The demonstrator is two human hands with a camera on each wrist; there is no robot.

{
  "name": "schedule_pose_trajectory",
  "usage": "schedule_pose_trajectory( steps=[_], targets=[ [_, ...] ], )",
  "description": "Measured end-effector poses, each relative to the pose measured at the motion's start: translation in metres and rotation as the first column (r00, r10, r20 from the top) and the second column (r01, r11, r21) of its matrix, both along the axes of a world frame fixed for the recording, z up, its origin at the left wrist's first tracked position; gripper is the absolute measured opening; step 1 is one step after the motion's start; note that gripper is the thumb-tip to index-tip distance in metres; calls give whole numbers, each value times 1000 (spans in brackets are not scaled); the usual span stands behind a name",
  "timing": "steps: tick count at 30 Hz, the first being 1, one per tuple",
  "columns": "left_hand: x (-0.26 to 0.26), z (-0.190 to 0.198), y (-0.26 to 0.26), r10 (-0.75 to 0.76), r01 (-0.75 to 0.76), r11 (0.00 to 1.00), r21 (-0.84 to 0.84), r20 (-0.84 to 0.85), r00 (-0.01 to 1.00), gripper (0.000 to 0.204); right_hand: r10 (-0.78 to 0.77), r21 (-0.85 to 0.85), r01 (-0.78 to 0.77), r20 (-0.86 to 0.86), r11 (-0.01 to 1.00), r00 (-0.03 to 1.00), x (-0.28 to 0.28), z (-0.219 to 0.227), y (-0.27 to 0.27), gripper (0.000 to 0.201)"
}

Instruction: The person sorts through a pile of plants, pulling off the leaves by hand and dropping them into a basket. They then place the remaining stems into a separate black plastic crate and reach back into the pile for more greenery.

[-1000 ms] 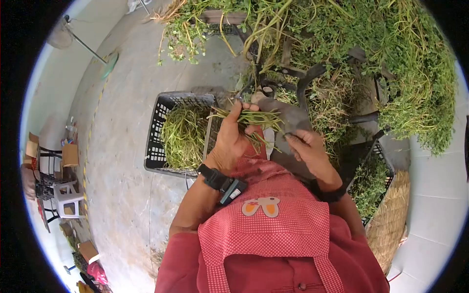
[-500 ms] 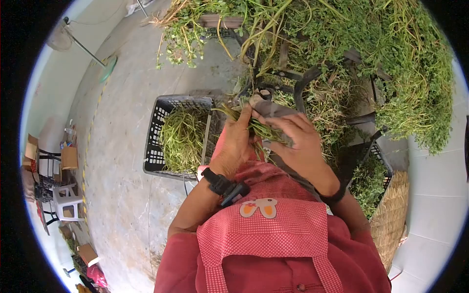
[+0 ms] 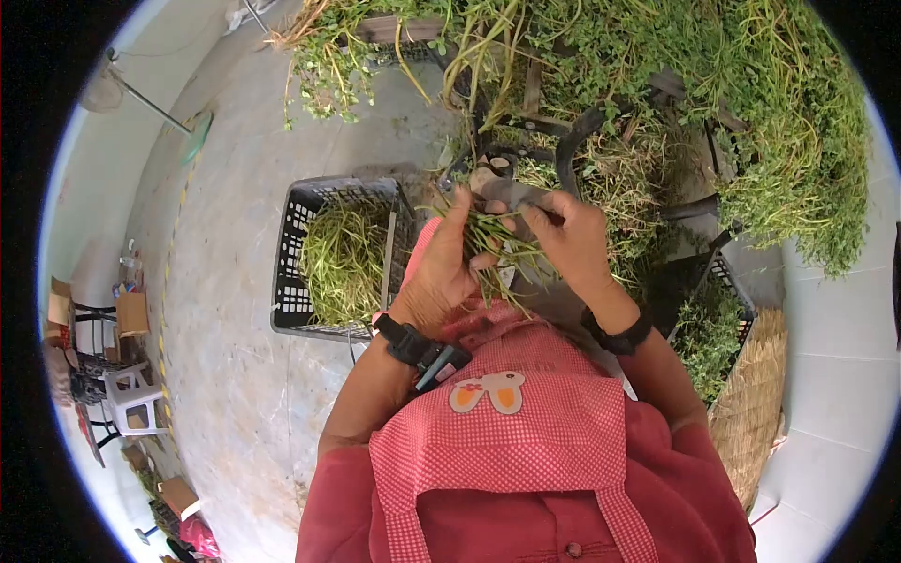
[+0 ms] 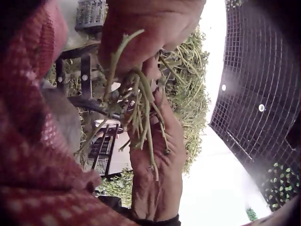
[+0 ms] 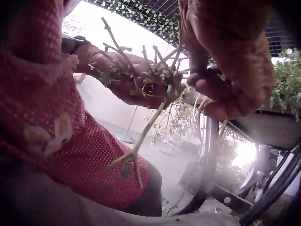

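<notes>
A loose bunch of cut green stems (image 3: 507, 246) lies across the left hand (image 3: 443, 267), whose fingers and thumb grip it above the apron-covered lap. In the left wrist view the forked stems (image 4: 146, 110) hang between the two hands. The right hand (image 3: 580, 246) is at the far side of the bunch, thumb and forefinger drawn together at its upper edge. Curled fingers of the right hand (image 5: 230, 66) meet the stem ends in the right wrist view; what exactly they pinch I cannot tell. One forked stem (image 5: 148, 125) sticks out downward from the bunch.
A black plastic crate (image 3: 282, 281) with stems inside stands on the floor to the left. Leafy green plants (image 3: 694, 84) heap over a dark-framed rack ahead and to the right. Another crate (image 3: 737, 291) with greens and a straw mat (image 3: 751, 375) are at the right.
The right hand came in over the bunch with fingers spread, then drew back a little to the right with thumb and forefinger together. The left hand keeps its grip on the stems.
</notes>
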State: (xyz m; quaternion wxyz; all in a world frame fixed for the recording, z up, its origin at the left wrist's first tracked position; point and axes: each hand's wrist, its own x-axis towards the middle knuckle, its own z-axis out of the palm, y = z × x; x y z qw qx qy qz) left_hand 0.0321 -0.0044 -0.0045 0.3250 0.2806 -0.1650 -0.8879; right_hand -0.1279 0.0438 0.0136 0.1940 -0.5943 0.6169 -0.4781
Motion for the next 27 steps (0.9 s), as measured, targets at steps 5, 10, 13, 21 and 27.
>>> schedule_pose_trajectory(
  steps=[5,10,13,21,27],
  targets=[
    [-2,-2,4,14,-14,999,-28,-2,1000,37,-38,84,35,41,996,998,-1,-11,-3,21],
    [-6,-7,3,50,-4,978,-209,214,975,15,-26,11,27,-70,1000,997,-3,-25,-8,19],
    [-10,5,7,12,15,994,-106,249,968,12,-96,3,96,125,995,988,3,-23,-1,19],
    [-38,14,1,-10,16,999,-38,138,990,15,-260,18,259,100,966,961,-12,-10,12,21],
    [-26,-29,-16,5,8,997,-81,159,987,15,43,212,-61,88,975,995,-35,3,29,19]
  ],
)
